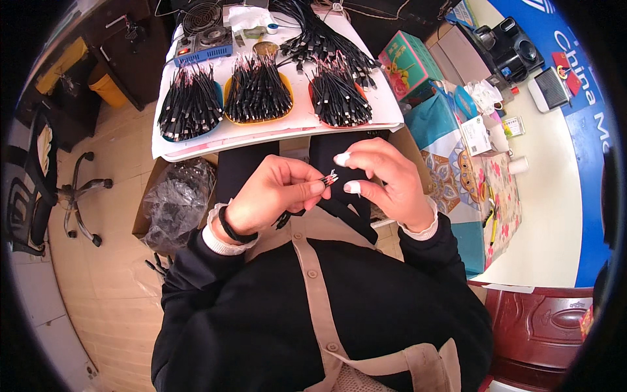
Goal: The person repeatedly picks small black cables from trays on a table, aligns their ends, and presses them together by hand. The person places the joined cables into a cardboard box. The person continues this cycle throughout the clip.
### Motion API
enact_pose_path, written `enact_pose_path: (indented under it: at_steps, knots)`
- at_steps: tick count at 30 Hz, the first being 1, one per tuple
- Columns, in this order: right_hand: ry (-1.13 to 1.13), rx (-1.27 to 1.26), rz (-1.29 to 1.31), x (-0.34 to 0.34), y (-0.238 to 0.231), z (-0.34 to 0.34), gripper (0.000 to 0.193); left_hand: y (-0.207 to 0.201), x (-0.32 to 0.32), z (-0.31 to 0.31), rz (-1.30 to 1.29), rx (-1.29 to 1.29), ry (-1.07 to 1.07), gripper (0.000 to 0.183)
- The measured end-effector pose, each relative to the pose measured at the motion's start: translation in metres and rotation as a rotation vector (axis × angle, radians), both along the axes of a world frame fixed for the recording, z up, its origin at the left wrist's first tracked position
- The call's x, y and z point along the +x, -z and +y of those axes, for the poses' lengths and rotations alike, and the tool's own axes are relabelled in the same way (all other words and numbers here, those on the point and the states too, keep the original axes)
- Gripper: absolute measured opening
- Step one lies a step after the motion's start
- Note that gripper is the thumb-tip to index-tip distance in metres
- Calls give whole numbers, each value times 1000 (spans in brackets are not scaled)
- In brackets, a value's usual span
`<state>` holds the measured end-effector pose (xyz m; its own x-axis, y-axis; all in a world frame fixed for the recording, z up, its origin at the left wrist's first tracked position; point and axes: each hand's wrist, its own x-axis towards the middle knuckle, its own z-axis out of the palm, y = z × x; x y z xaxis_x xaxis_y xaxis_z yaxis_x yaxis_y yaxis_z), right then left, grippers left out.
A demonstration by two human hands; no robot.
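Note:
My left hand (277, 189) pinches a few thin black cables (330, 178) between thumb and fingers. Their stripped ends, with reddish and pale wires, stick out to the right, and dark lengths hang below the palm. Just right of those ends is my right hand (392, 179), thumb and index finger spread apart with nothing between them. White coverings sit on its thumb and index fingertips. Beyond both hands, black cables with plugs fill a blue tray (189, 138), a yellow tray (287, 83) and an orange-red tray (346, 127) on a white table (274, 136).
A blue heating device (204, 55) and a round tin (266, 48) stand behind the trays, near a large cable pile (326, 39). Right: a green box (410, 65) and a side table (555, 196) with small goods. Left: a plastic-lined carton (177, 202) and an office chair (75, 193).

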<state>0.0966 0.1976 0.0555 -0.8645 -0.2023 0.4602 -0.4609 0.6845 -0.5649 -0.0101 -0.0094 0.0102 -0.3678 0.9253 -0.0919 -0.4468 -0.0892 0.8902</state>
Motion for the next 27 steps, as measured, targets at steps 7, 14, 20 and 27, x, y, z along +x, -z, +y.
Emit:
enact_pose_path:
  at_steps: [7, 14, 20, 27]
  knots:
    - [-142, 130, 186, -9, -4, -11, 30, -8, 2, -2, 216, 23, 34, 12]
    - [117, -198, -121, 4, 16, -14, 12, -2, 8, 10, 1613, 197, -467, 29]
    - [49, -1281, -980, 1, 32, -6, 15, 11, 8, 19, 1566, 162, -465, 24]
    - [190, 201, 226, -1, 16, -12, 30, 16, 6, 16, 500, 14, -294, 9]
